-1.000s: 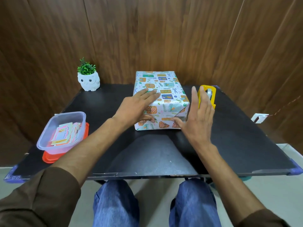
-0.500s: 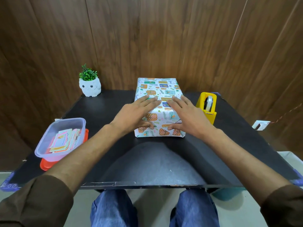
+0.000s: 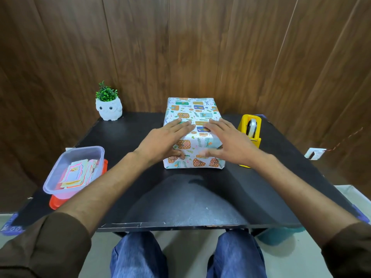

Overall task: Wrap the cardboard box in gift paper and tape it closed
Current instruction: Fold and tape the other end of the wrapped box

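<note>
Box (image 3: 192, 125), fully papered, sits mid-table (image 3: 180, 197). Your left hand (image 3: 160, 140) and right hand (image 3: 230, 141) lie flat, fingers spread, on its top, gripping nothing; likely pressing seams down. Tape dispenser (image 3: 250, 129) just right of box, within reach. Lidless tub (image 3: 74, 167) well left of box.

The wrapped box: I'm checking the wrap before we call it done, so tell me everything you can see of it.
The wrapped box is a rectangular block lying flat on the black table, long axis running away from the person. Glossy white paper printed with orange, teal and blue gift motifs covers every visible face; no cardboard shows. The near end has folded triangular flaps. The left hand and right hand rest flat on top, thumbs on the near end. Any tape is too small to tell.
</note>
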